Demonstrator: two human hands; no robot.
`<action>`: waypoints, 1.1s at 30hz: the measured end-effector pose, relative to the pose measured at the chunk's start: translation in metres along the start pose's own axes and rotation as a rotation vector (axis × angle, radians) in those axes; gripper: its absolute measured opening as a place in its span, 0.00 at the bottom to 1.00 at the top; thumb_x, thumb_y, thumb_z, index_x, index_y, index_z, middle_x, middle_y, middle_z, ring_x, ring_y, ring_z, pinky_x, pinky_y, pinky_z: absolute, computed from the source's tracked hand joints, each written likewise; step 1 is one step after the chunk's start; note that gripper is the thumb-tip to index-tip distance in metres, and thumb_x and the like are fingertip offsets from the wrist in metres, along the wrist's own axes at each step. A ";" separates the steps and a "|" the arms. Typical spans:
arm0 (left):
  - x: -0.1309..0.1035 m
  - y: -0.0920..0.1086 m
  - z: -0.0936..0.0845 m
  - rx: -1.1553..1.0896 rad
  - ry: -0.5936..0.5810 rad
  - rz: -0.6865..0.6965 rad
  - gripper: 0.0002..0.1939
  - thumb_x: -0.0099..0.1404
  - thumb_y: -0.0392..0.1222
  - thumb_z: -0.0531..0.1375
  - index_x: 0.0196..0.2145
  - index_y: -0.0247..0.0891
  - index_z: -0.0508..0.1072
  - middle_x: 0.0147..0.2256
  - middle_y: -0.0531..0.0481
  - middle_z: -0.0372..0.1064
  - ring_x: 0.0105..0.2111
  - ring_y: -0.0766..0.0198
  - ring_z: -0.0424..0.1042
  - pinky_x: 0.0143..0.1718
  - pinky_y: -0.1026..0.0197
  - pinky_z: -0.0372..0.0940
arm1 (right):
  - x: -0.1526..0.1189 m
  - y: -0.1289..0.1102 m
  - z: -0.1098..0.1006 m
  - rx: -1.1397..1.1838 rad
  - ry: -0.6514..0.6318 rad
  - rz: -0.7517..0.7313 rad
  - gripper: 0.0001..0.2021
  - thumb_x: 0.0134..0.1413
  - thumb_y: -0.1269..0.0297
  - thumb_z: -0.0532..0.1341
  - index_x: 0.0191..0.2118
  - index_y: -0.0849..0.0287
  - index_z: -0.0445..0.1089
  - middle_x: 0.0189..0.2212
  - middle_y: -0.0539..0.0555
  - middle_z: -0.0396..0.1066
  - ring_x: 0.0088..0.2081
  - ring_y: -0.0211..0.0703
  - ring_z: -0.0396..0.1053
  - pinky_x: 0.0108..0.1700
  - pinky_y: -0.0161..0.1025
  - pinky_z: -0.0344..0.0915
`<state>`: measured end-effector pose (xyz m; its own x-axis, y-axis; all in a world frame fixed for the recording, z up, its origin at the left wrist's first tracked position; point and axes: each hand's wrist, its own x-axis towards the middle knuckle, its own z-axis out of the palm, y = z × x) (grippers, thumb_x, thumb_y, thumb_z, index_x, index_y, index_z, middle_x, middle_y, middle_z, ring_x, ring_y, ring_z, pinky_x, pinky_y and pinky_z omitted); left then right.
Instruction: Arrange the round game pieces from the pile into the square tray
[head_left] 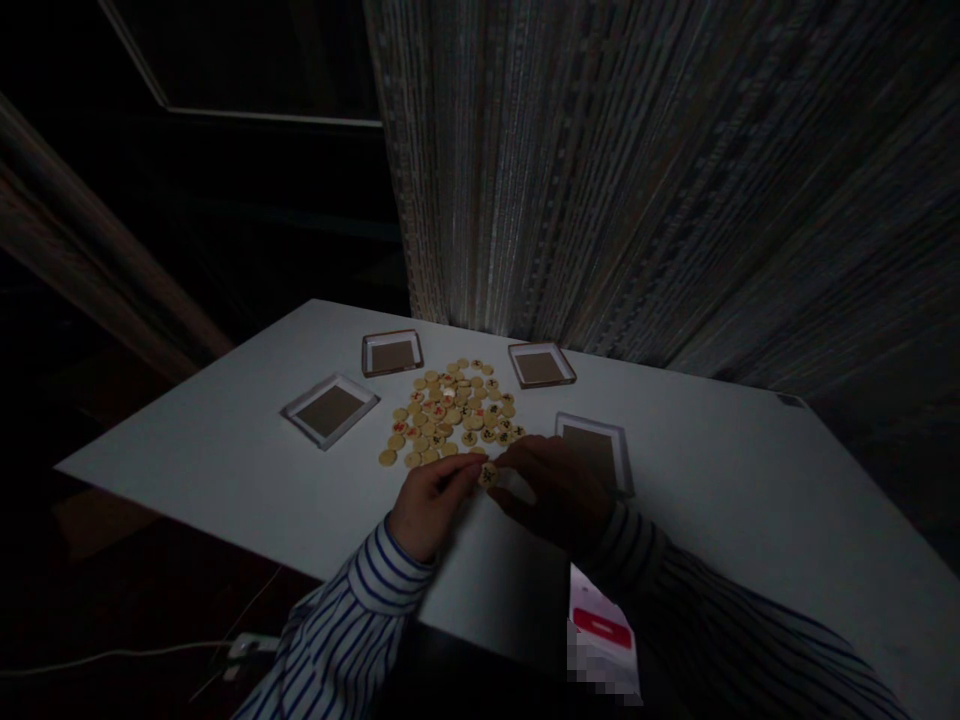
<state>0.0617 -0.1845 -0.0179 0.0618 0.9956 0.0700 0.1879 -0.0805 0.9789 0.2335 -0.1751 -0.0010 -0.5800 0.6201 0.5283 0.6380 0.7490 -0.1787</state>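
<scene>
A round wooden piece with a black character (488,475) is held upright between my two hands, in front of a pile of similar pieces (448,415). My left hand (431,505) pinches its left edge between thumb and fingers. On the other side, the fingertips of my right hand (551,490) close on its right edge. Pieces in the pile lie loose and partly overlapping; some show red characters, some black, and others are blank side up.
Four shallow trays stand around the pile on the white table (720,480): back left (392,368), left (331,428), back right (541,380) and right (628,470). A lit phone (602,640) is at the near edge. String curtains hang behind.
</scene>
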 end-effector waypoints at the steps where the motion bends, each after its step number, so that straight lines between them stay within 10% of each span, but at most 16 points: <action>1: 0.000 0.001 0.002 0.000 -0.005 0.005 0.12 0.54 0.44 0.57 0.33 0.37 0.77 0.23 0.49 0.73 0.24 0.64 0.69 0.26 0.63 0.65 | -0.002 0.001 -0.002 -0.003 0.005 0.010 0.09 0.52 0.60 0.56 0.34 0.61 0.65 0.29 0.54 0.68 0.33 0.41 0.65 0.34 0.39 0.58; 33: 0.017 0.010 0.050 -0.011 -0.135 0.064 0.11 0.56 0.43 0.57 0.33 0.36 0.74 0.27 0.49 0.72 0.24 0.68 0.66 0.26 0.65 0.62 | -0.035 0.031 -0.027 -0.011 0.120 0.074 0.07 0.50 0.63 0.59 0.34 0.61 0.65 0.28 0.53 0.68 0.30 0.39 0.64 0.33 0.39 0.60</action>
<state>0.1138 -0.1707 -0.0162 0.2044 0.9731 0.1065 0.1686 -0.1422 0.9754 0.2868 -0.1800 -0.0029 -0.4673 0.6406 0.6093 0.6823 0.6996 -0.2122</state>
